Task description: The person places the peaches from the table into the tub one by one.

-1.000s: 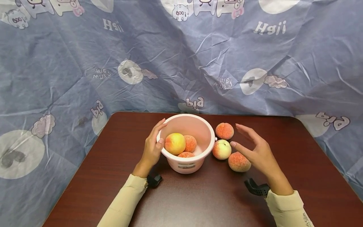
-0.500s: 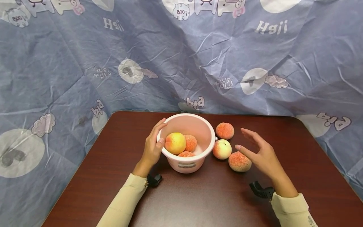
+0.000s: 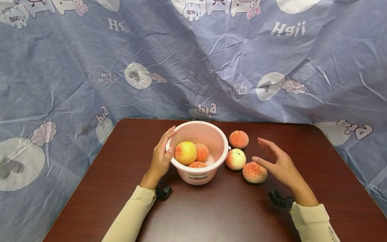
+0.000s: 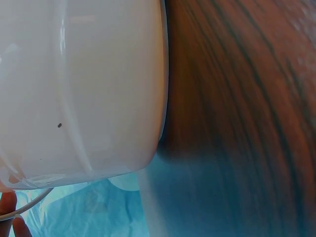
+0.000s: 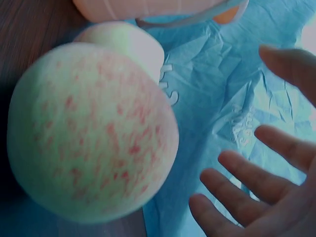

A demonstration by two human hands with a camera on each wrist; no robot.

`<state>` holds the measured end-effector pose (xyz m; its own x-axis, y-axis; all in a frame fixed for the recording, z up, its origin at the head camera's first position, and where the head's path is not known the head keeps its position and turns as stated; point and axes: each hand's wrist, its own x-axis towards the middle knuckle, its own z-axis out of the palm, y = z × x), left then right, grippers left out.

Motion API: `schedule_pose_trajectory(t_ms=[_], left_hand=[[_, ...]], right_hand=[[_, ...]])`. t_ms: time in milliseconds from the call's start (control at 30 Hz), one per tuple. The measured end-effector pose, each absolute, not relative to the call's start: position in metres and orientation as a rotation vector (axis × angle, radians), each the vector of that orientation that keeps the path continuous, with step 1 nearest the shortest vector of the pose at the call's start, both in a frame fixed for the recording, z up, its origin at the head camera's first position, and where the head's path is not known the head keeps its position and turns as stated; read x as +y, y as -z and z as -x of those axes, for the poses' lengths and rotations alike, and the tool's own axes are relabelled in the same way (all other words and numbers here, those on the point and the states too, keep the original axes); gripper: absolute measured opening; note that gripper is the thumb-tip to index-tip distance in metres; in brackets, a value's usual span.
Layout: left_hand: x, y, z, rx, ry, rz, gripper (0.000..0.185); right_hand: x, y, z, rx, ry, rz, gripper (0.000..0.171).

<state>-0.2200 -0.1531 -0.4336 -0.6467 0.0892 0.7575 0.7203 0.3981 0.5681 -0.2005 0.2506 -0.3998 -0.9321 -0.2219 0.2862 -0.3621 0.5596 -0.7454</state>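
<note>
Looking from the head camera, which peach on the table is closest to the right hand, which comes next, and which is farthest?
Measured from the right hand:
1. The speckled red peach, just left of the fingertips, at the front.
2. The pale yellow peach, farther left, beside the pink bowl.
3. The orange-red peach, at the back, behind the pale one.

backdrop cloth (image 3: 193,57): "Hgii", "big", "boo!" mirrored | bowl label (image 3: 198,176): unreadable
</note>
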Motion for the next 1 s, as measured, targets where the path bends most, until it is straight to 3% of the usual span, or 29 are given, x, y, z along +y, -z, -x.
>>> schedule_pose_trajectory(t_ms=[1000], left_hand=[[-0.153,0.433,0.220,-2.006,1.262,0.696,0.071]], right_hand=[[0.268,0.432,0.215,-2.739,-1.401,-0.747,0.062]])
